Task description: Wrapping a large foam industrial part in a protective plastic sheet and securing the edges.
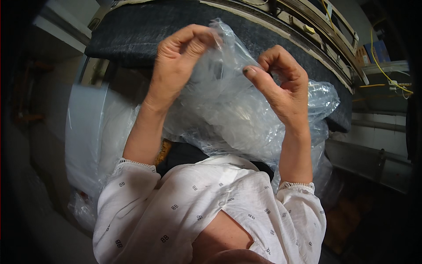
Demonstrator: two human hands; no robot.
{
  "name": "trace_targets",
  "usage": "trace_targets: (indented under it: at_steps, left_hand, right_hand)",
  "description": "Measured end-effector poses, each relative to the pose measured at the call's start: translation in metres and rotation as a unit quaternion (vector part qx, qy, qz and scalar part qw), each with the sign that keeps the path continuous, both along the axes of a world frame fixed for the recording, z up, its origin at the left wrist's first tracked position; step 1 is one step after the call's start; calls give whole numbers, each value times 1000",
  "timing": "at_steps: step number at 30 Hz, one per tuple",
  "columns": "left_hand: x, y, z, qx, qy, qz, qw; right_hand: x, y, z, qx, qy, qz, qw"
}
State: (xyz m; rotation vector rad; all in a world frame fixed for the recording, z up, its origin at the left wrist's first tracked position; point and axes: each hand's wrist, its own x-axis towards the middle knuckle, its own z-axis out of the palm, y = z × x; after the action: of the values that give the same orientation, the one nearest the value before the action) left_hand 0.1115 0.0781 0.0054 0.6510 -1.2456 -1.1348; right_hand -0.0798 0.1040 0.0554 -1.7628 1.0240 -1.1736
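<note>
Clear plastic film (233,105) lies bunched in a large crinkled heap in front of my body, with one part lifted between my hands. My left hand (180,55), raised higher, pinches that lifted part near its top edge. On the other side my right hand (281,79) is closed, with thumb and forefinger together at the film's edge. The heap spreads under both forearms and partly over the dark cloth-covered table. I cannot tell whether the film is a bag or a loose sheet.
A dark cloth-covered work surface (132,33) runs across the far side, with a metal machine frame (303,28) behind it. At the left stands a pale panel (83,127) beside more clear film. Yellow cables (373,48) hang at the right above metal shelving (360,154).
</note>
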Motion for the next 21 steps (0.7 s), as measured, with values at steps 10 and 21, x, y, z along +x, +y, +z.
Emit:
trace_targets:
  at_steps: [10, 21]
  left_hand:
    - [26, -13, -1, -13, 1, -72, 997]
    - [23, 32, 8, -196, -190, 134, 953]
  right_hand:
    - [0, 3, 2, 18, -1, 6, 1000]
    - [6, 12, 1, -78, 45, -11, 996]
